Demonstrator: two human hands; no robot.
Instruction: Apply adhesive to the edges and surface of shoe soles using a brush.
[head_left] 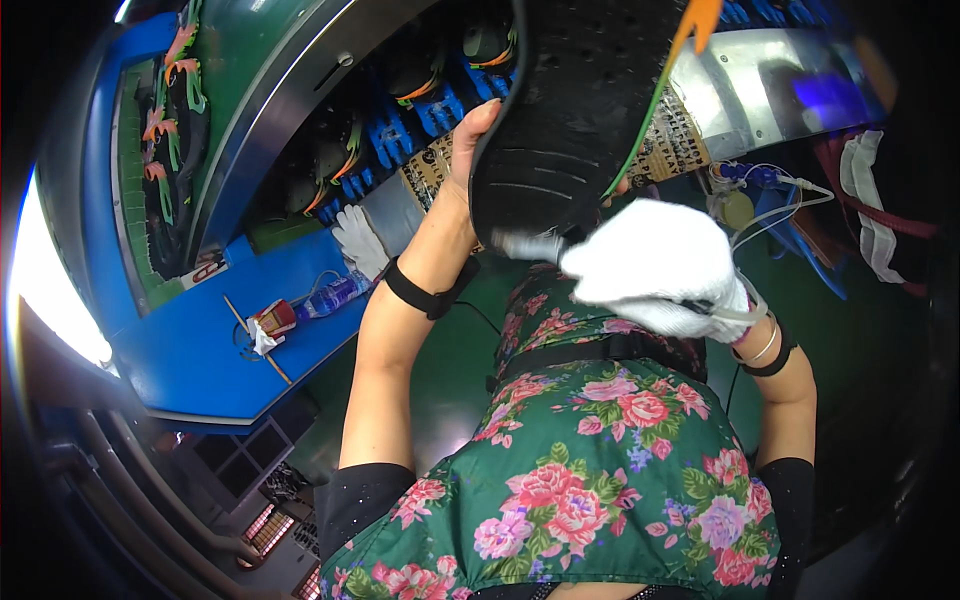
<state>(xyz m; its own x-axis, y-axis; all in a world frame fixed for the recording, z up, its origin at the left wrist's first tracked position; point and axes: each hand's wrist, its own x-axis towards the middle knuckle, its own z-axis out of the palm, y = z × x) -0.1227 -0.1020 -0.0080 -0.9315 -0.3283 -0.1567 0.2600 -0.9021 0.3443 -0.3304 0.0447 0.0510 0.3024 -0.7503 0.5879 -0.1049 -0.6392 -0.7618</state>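
A large black shoe part [565,110], which looks like a shoe upper with its underside toward me, is held up at the top middle. Its right edge is green, and an orange tab sticks out at the upper right. My bare left hand [468,165] grips its left side, thumb along the edge, the other fingers hidden behind. In a white knit glove, my right hand [655,265] is closed round a small brush [528,246], whose blurred bristles are at the near end of the shoe part. A thin clear tube [752,292] runs by the right wrist.
Behind stands a curved rack with blue holders [390,140] and several dark shoes. On the left, a blue table [210,355] bears a plastic bottle [335,293], a red can [275,318], a stick and a white glove [357,240]. White and dark red cloth [862,200] hangs at right.
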